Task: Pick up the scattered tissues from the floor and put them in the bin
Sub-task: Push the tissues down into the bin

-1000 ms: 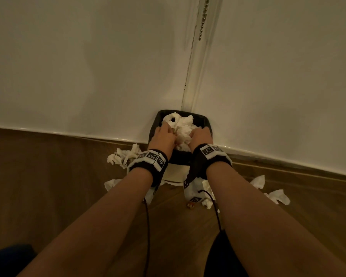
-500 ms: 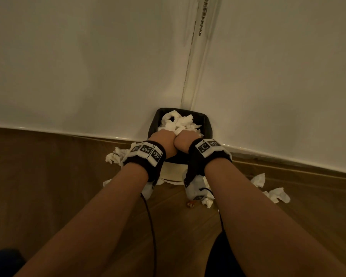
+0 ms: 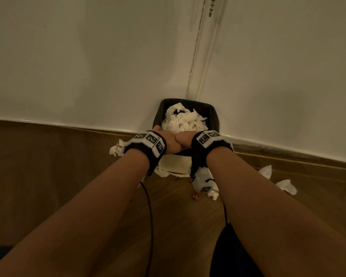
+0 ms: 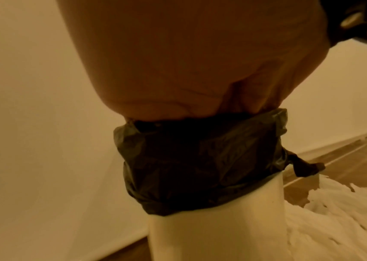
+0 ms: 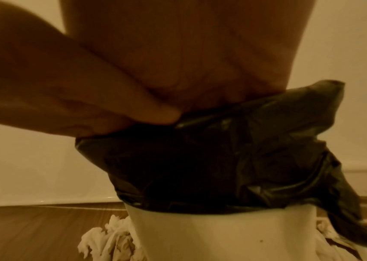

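Bin [image 3: 215, 118] heaped with tissues [image 3: 183, 120]. Left hand [image 3: 169, 141], right hand [image 3: 185, 141] side by side at bin's near rim; fingers hidden, grip unclear. Loose tissues left of bin [image 3: 116, 149], right of bin [image 3: 286, 186] remain on floor [image 3: 58, 176]. Task partly done.

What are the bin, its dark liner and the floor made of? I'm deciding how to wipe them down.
The bin looks like smooth matte white plastic: an even, seamless wall. Its liner is thin black plastic film, crinkled, with glossy creases. The floor shows brown wood grain in planks; real wood or laminate, I cannot tell.
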Tool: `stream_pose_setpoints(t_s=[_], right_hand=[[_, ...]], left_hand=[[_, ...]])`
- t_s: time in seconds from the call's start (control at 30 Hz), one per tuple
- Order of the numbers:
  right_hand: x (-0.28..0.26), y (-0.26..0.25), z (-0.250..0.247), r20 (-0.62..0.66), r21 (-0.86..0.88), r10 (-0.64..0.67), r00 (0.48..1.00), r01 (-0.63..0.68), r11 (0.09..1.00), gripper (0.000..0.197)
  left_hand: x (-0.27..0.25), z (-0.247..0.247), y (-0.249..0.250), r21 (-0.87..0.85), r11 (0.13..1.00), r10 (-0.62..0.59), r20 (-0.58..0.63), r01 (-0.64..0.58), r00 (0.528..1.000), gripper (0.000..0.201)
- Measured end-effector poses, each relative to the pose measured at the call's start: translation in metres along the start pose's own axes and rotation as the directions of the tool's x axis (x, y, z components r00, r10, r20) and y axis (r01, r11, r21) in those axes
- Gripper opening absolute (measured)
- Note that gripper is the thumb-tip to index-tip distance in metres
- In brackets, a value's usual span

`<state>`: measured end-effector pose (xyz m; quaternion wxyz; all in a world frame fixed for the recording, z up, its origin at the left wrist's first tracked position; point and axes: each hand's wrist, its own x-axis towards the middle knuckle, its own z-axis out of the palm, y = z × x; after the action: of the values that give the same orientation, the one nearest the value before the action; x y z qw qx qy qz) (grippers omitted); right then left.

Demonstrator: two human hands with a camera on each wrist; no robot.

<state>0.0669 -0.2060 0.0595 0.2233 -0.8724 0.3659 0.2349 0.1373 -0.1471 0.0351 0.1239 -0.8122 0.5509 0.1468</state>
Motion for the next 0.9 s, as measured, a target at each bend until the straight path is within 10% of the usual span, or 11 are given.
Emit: stream_pose_setpoints(t_s=[0.13,0.3,0.53,0.67,0.77,0.9], right_hand=[[0.02,0.006,0.001,-0.006,0.012,0.011,1.0,-0.011,1.0,0.053],[0.024,0.002,0.003,-0.152,-0.136,0.035,0.988,-0.056,0.989,0.046],[0.016,-0.007,-0.012,-0.327,-0.116,0.01,0.945,-0.05,0.992,0.055],[-0.008,-0.03,-0.019,-0.662,-0.062,-0.096,0.744,0.073,0.995,0.03],[-0.021,-0.058,-0.011,-0.742,-0.024,-0.219,0.633,0.302,0.953,0.039],[-0.02,-0.093,0.009,-0.701,-0.04,-0.371,0.609,0.486,0.873,0.041]], left_hand=[[0.014,0.006,-0.005,-0.066,0.998,-0.002,0.066,0.007,0.998,0.076],[0.004,0.019,-0.008,-0.068,0.993,0.076,-0.26,-0.097,0.962,0.052],[-0.031,0.04,-0.028,-0.443,0.83,-0.06,-0.675,-0.34,0.735,0.03],[-0.052,0.073,-0.06,-0.608,0.745,-0.355,-0.709,-0.274,0.609,0.028],[-0.06,0.109,-0.081,-0.683,0.723,-0.449,-0.575,-0.1,0.684,0.032],[-0.063,0.165,-0.089,-0.68,0.711,-0.459,-0.254,0.181,0.851,0.048]])
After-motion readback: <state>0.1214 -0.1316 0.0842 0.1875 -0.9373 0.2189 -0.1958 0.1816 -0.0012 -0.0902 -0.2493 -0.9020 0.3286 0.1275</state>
